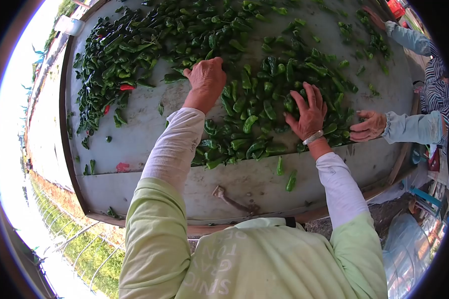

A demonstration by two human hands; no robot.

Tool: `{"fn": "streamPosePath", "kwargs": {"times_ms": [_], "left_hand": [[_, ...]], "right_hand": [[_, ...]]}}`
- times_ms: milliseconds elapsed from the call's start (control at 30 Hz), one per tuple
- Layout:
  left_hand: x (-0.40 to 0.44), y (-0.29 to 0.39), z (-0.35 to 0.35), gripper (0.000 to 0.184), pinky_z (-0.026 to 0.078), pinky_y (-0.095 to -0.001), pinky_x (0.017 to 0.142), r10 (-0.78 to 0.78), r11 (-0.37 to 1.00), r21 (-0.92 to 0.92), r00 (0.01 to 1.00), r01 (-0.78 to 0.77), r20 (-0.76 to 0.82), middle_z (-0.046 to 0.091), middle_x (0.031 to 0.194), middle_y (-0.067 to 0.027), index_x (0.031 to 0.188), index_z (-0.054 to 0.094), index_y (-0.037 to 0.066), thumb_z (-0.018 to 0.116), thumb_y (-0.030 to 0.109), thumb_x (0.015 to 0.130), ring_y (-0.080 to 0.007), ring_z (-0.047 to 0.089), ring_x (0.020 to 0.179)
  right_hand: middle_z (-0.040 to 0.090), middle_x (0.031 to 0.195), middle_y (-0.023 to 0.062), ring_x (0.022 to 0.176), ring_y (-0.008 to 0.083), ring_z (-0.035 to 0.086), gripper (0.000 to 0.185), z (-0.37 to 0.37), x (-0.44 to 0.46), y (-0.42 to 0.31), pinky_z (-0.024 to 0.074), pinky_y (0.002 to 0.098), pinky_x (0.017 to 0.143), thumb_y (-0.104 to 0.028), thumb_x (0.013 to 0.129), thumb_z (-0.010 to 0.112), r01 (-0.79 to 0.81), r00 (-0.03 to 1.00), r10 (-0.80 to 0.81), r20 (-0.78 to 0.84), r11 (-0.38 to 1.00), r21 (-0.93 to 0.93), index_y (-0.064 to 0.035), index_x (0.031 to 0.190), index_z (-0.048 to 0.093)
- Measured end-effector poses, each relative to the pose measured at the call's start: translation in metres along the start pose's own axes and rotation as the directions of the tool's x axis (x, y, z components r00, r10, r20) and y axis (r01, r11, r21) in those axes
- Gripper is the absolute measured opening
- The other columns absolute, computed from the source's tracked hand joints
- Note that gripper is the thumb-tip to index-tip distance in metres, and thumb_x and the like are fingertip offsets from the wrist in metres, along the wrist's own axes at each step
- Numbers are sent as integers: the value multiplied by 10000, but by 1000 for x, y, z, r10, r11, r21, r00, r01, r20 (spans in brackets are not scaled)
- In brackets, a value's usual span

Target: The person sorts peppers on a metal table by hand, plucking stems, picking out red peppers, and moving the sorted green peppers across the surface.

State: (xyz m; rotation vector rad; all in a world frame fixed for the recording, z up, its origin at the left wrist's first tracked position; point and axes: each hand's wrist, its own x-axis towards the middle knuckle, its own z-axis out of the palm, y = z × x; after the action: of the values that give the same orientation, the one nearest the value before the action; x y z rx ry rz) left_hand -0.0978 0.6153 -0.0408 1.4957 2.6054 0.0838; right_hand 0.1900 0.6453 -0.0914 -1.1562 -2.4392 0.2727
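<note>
Green peppers (254,99) lie spread over a grey table (149,107), with a denser, darker heap (119,60) at the left that has a few red ones in it. My left hand (206,82) reaches to the lower edge of the upper peppers, its fingers curled down and their tips hidden. What it holds, if anything, cannot be made out. On the right part of the pile, my right hand (309,112) rests with its fingers spread over the peppers, a bracelet on its wrist. Two single peppers (291,180) lie near the front edge.
At the right stands another person (436,94), one hand (369,125) at the pile's right edge and the other (375,19) at the far right peppers. A brown stick-like piece (232,200) lies near the front. A white container (70,26) sits at the far left corner.
</note>
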Motion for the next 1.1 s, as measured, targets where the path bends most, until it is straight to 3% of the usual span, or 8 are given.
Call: {"fn": "streamPosePath", "kwargs": {"times_ms": [200, 300, 467, 567, 700, 867, 1033, 1100], "left_hand": [[-11, -23, 15, 201, 441, -364, 688, 134, 986, -95, 990, -138, -51, 659, 825, -111, 919, 666, 138, 600, 182, 734, -263, 636, 796], [-51, -36, -1, 133, 429, -272, 590, 91, 819, -574, 988, -1, 129, 649, 776, -61, 842, 638, 72, 609, 180, 770, -187, 617, 726], [-120, -73, -15, 106, 423, -223, 584, -95, -54, -930, 926, 363, 367, 626, 806, -6, 906, 595, 85, 630, 154, 835, -103, 582, 709], [-158, -90, -16, 140, 423, -232, 588, -48, -268, -903, 932, 335, 360, 617, 833, -13, 970, 577, 99, 627, 130, 843, -109, 584, 721], [-204, -89, -18, 114, 424, -209, 581, -77, -340, -864, 905, 372, 419, 630, 819, 6, 949, 600, 90, 616, 93, 836, -95, 601, 704], [-246, -97, -23, 143, 438, -211, 607, -183, -358, -860, 875, 364, 447, 622, 839, -2, 974, 602, 81, 614, 81, 831, -101, 602, 718], [-266, -115, -15, 150, 441, -249, 623, -175, -459, -817, 866, 349, 468, 608, 857, -34, 984, 581, 90, 603, 82, 836, -161, 574, 759], [-266, -114, -14, 153, 439, -249, 618, -162, -505, -799, 874, 326, 458, 607, 845, -35, 982, 580, 94, 607, 94, 832, -162, 566, 751]], "right_hand": [[317, 1405, 39, 1299, 308, 283, 588, -1, 0, 0, 291, 630, 914, -367, 632, 709, 8, 1000, -8, -14, 1000, 8, -242, 1184, 548], [328, 1399, 43, 1292, 314, 292, 576, -2, 0, -1, 296, 613, 921, -373, 626, 710, 3, 1000, -3, -19, 1000, 4, -226, 1163, 566], [421, 1335, 59, 1259, 313, 341, 465, -12, 20, -13, 329, 561, 926, -319, 660, 704, 17, 998, -10, -63, 993, 118, -185, 1096, 612], [484, 1281, 63, 1197, 295, 420, 383, -5, 54, -45, 415, 482, 879, -241, 688, 696, 118, 989, -88, -118, 954, 277, -155, 1055, 627], [539, 1177, 56, 1071, 261, 514, 303, 37, 107, -99, 508, 382, 770, -193, 696, 710, 300, 954, -284, -97, 881, 365, -119, 976, 623], [541, 1017, 75, 1015, 284, 520, 297, 60, 135, -126, 511, 414, 791, -243, 708, 724, 52, 988, -48, 150, 998, -27, -108, 940, 599], [560, 1039, 85, 1022, 295, 524, 240, 60, 139, -114, 501, 418, 801, -194, 727, 689, 66, 967, -55, 247, 997, -34, -99, 929, 601], [612, 955, 75, 943, 250, 586, 260, 54, 131, -103, 509, 384, 767, -141, 713, 685, 127, 969, -173, 179, 961, 245, -95, 957, 607]]}}
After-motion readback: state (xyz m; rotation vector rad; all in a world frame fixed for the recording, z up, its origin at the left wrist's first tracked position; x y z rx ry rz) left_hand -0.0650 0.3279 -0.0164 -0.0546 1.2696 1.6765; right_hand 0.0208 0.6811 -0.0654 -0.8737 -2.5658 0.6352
